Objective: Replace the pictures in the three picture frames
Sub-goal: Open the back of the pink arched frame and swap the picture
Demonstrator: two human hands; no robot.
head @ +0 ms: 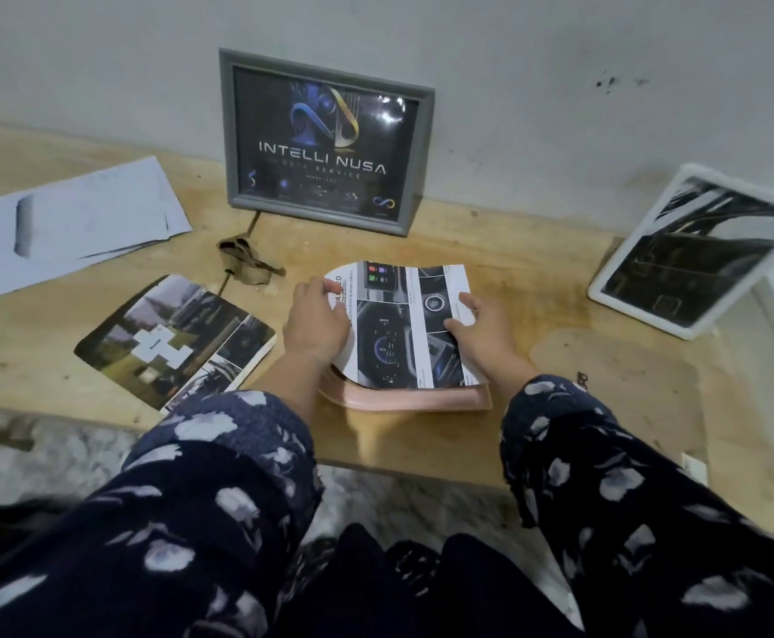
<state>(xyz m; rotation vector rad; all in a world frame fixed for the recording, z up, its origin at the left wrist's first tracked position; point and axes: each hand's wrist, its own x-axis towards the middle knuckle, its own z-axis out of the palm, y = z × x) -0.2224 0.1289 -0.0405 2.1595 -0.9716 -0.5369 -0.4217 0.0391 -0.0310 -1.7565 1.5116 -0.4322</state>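
A pink picture frame [403,400] lies flat near the front edge of the wooden table [537,278]. On it rests a printed car-dashboard picture [398,333]. My left hand [316,322] holds the picture's left edge, fingers curled over it. My right hand [479,331] pinches its right edge. A grey frame [325,140] with a dark "INTELLI NUSA" picture stands against the wall. At the right a white frame [693,250] with a dark picture leans tilted.
A loose photo print [178,343] lies left of my hands. White paper sheets [67,223] are spread at the far left. A small tan strap or stand piece [244,260] lies before the grey frame. The grey wall [560,85] is behind.
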